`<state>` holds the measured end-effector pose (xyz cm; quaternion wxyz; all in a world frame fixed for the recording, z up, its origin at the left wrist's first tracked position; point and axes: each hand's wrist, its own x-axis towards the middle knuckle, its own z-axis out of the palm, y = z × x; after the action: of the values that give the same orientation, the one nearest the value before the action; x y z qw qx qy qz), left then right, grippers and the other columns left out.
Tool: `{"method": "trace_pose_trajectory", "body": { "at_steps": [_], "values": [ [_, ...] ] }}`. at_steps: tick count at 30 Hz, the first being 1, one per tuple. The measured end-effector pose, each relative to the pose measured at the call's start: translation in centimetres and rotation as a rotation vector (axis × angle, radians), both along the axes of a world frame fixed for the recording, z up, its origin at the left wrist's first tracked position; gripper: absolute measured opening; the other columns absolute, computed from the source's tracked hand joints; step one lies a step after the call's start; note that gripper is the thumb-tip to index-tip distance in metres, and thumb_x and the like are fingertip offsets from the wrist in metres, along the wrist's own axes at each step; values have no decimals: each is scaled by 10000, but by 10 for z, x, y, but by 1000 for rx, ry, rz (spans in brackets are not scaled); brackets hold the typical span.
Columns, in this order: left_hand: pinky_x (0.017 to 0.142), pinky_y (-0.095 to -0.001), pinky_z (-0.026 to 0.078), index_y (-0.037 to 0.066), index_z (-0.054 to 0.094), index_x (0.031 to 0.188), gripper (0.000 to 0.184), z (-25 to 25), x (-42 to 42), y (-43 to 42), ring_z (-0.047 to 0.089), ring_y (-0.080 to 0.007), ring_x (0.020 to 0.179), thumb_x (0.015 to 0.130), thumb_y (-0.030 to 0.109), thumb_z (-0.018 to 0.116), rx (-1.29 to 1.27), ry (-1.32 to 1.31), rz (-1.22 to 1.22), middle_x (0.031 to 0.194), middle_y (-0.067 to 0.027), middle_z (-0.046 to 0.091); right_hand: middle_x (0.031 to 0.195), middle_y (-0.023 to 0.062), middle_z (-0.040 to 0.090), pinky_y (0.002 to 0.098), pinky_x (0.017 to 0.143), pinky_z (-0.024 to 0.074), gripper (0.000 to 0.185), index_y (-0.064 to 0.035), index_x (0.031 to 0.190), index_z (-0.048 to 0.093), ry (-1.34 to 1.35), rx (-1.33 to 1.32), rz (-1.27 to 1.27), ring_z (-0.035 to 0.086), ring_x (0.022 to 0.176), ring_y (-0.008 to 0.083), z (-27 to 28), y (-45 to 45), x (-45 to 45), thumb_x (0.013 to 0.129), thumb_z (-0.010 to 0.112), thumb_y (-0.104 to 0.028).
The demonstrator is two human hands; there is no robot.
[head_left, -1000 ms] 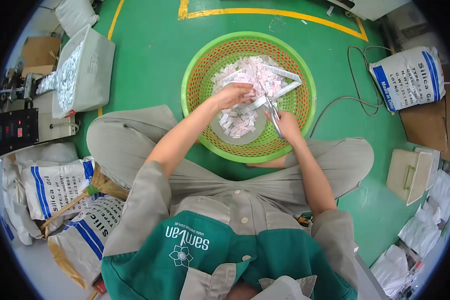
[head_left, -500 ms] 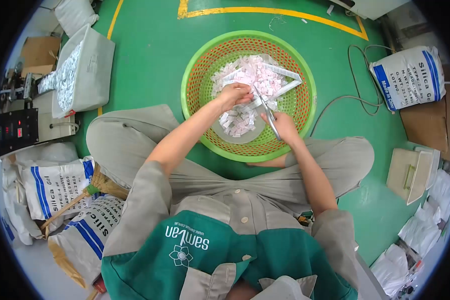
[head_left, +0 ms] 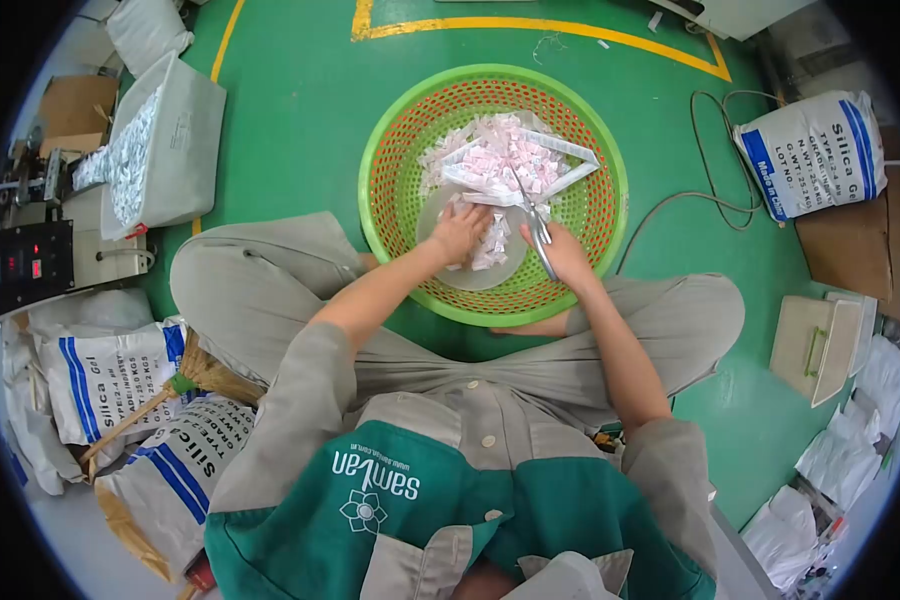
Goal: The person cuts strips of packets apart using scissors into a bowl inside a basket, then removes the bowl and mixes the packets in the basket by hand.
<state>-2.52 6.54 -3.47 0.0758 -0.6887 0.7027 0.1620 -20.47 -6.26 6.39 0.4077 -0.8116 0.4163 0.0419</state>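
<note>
A green round basket (head_left: 592, 255) with an orange-red inner mesh stands on the floor between my legs. Small white-and-pink sachets (head_left: 505, 150) are heaped in it, with a white tray-like frame (head_left: 570, 178) among them. My left hand (head_left: 457, 234) lies with fingers spread on loose sachets in a translucent round bowl (head_left: 505, 272) at the basket's near side. Metal scissors (head_left: 540, 232) are gripped in my right hand (head_left: 568, 256), their blades pointing away over the heap. What lies under my left palm is hidden.
A grey-white bin (head_left: 195, 150) of sachets stands at the left, near a machine with a lit display (head_left: 30, 258). Silica gel sacks (head_left: 815, 155) lie on both sides. A broom (head_left: 205, 370) rests at the left; a cable (head_left: 705, 190) crosses the floor at the right.
My left hand has moved down from the scissors' tips to the sachets in the bowl, and its fingers have spread. My right hand stays nearly in place with the scissors.
</note>
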Motion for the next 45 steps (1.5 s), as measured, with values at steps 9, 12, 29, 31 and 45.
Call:
{"method": "trace_pose_trajectory", "body": {
  "at_steps": [9,12,29,31,45],
  "values": [
    [792,-397,510,94,584,1130,381,-38,-3,19,612,-302,897,750,92,615,41,312,168,954,-146,619,741,206,611,398,663,458,699,37,812,591,23,-1,3,608,711,324,-14,-4,-2,801,524,-659],
    [704,-374,530,49,641,1026,272,-28,4,7,642,-262,731,757,89,631,-19,558,397,788,-118,654,720,197,605,394,654,456,703,39,810,592,34,33,-17,602,690,308,-14,-5,-5,796,529,-661],
    [681,-264,503,82,586,1065,269,50,39,-56,607,-103,842,867,248,660,92,1575,1020,957,-21,639,727,205,616,397,680,457,730,52,833,634,-73,210,28,607,711,316,-23,-3,-1,825,483,-662],
    [690,-270,518,65,582,1074,267,48,37,-56,618,-119,845,880,238,642,85,1619,1018,980,-41,643,629,178,593,397,610,451,732,48,747,638,60,228,18,596,616,295,-23,-9,-2,815,495,-667],
    [754,-293,552,-5,590,1066,251,54,31,-60,626,-158,862,938,206,543,75,1823,1179,1008,-75,643,842,238,630,435,735,465,646,31,914,632,-91,105,87,617,797,374,5,-4,3,823,521,-599]
  ]
}}
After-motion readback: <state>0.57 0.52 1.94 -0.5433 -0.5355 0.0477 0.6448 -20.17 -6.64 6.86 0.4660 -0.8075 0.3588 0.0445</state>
